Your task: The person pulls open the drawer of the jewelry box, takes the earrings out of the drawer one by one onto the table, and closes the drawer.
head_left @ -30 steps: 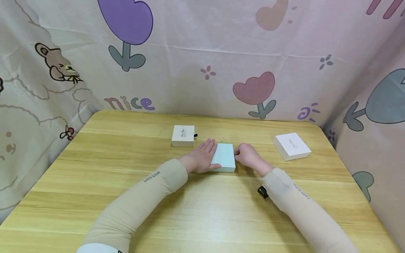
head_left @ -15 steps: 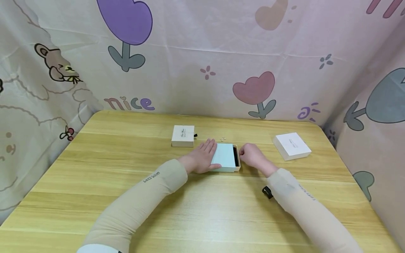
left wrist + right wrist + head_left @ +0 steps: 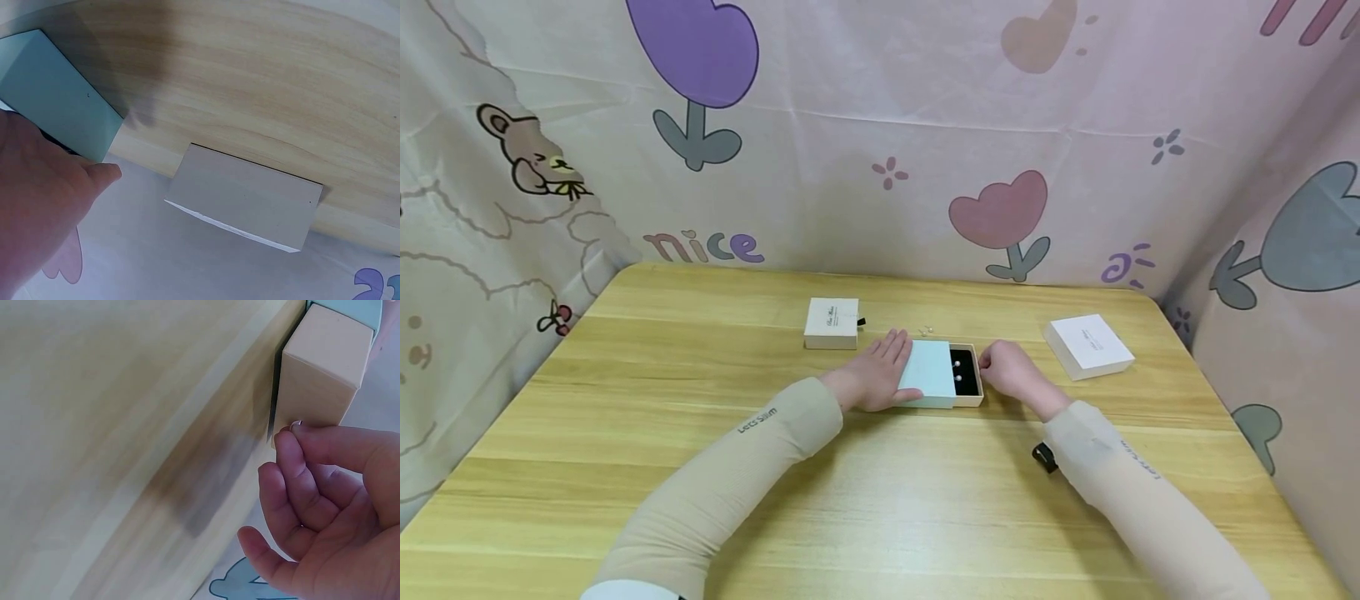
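Observation:
In the head view, a light blue jewelry box sleeve [image 3: 934, 371] lies on the wooden table. My left hand [image 3: 876, 373] rests flat across its left part, fingers straight and thumb near the front edge. From the sleeve's right end a cream drawer [image 3: 968, 402] sticks partly out. Two pearl-like studs [image 3: 958, 372] show on its black lining. My right hand [image 3: 1009, 368] is at the drawer's outer end. In the right wrist view its thumb and forefinger pinch a small pull tab [image 3: 296, 424], mostly hidden by the fingertips.
A white box [image 3: 832, 323] with a black tab stands behind my left hand. Another white box [image 3: 1088, 345] is at the back right. Tiny shiny pieces [image 3: 927, 331] lie just behind the blue box. A patterned curtain [image 3: 850, 125] hangs at the table's back edge.
The drawer has slid out of the sleeve to the right, exposing the black lining and studs. My right hand has moved right with it; my left hand has stayed on the sleeve.

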The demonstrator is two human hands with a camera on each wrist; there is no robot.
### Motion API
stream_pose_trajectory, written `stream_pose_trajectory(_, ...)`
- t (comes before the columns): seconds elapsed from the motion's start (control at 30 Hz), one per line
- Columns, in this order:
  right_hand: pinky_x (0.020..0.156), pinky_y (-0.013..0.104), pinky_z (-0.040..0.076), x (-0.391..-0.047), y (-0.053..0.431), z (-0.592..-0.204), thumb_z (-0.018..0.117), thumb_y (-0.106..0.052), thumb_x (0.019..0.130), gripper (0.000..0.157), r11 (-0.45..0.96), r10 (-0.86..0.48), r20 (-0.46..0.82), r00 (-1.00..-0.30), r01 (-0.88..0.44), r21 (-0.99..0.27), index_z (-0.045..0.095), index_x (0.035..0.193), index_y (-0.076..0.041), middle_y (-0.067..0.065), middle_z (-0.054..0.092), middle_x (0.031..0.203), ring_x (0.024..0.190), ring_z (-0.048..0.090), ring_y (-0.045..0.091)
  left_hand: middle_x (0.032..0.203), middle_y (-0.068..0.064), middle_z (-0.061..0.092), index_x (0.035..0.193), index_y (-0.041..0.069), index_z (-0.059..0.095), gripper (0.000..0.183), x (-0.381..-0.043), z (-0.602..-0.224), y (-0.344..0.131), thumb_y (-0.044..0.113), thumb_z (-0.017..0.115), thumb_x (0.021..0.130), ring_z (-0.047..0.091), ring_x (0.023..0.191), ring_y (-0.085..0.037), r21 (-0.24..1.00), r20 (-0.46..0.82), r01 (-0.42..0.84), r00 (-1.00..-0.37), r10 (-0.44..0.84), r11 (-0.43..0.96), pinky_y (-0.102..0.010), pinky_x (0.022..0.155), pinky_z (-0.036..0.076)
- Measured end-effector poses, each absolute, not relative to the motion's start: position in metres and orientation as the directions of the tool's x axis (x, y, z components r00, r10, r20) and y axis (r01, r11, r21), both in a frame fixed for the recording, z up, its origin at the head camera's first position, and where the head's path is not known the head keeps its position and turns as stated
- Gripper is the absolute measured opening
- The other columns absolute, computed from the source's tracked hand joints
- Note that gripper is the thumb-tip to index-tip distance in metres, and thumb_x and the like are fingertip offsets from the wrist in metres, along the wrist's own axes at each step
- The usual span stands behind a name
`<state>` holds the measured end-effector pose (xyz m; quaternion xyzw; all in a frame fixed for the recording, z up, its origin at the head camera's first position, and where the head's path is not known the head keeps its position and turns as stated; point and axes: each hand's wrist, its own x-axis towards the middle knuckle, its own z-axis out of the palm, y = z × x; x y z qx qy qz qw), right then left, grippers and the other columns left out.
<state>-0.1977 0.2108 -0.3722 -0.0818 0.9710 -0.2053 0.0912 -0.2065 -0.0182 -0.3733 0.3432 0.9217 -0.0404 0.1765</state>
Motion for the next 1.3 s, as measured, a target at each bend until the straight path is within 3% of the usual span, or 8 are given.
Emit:
stream_pose_trajectory(0.13,0.052,0.023,0.028,-0.197,0.213,-0.371,0.051,0.003,0.078,0.038,0.906,-0.192,-0.142,-0.971,-0.12,-0.405,0.035,0.05,-0.015,-0.006,0.028,0.049,0.051,0.032,0.012,0.158,-0.016,-0.007,0.149,0.002,-0.004,0.085,-0.206,-0.374,-0.018,0.062,0.022,0.095,-0.007,0.146,-0.028,0.049,-0.35,0.646,-0.703,0.619,0.761,-0.039,0.12,0.006)
stream_pose_trajectory(0.4,0.058,0.025,0.037,-0.197,0.217,-0.369,0.055,0.001,0.08,0.024,0.916,-0.166,-0.167,-0.972,-0.089,-0.39,0.055,0.058,-0.006,-0.002,0.047,0.056,0.059,0.043,0.015,0.158,-0.015,-0.008,0.149,0.002,-0.005,0.085,-0.205,-0.372,-0.019,0.062,0.022,0.095,-0.007,0.146,-0.028,0.05,-0.355,0.645,-0.702,0.617,0.763,-0.039,0.12,0.006)
stream_pose_trajectory(0.67,0.055,0.023,0.031,-0.197,0.219,-0.37,0.054,0.002,0.078,0.035,0.918,-0.183,-0.152,-0.971,-0.113,-0.381,0.041,0.051,-0.014,-0.006,0.034,0.05,0.055,0.037,0.013,0.158,-0.016,-0.007,0.149,0.002,-0.003,0.085,-0.204,-0.372,-0.019,0.061,0.022,0.095,-0.007,0.146,-0.028,0.058,-0.342,0.652,-0.699,0.629,0.756,-0.04,0.12,0.007)
stream_pose_trajectory(0.97,0.056,0.024,0.033,-0.199,0.218,-0.369,0.054,0.002,0.079,0.028,0.921,-0.177,-0.17,-0.969,-0.101,-0.377,0.05,0.054,-0.009,-0.004,0.04,0.052,0.056,0.039,0.014,0.158,-0.016,-0.007,0.149,0.002,-0.004,0.085,-0.205,-0.372,-0.02,0.061,0.022,0.095,-0.007,0.146,-0.028,0.06,-0.342,0.651,-0.699,0.628,0.757,-0.039,0.12,0.006)
stream_pose_trajectory(1.3,0.049,0.022,0.025,-0.196,0.223,-0.369,0.051,0.004,0.078,0.041,0.925,-0.197,-0.174,-0.965,-0.124,-0.359,0.03,0.049,-0.017,-0.007,0.024,0.047,0.047,0.028,0.009,0.158,-0.017,-0.007,0.149,0.001,-0.004,0.085,-0.204,-0.37,-0.02,0.061,0.022,0.095,-0.007,0.146,-0.029,0.06,-0.34,0.656,-0.696,0.633,0.753,-0.04,0.12,0.006)
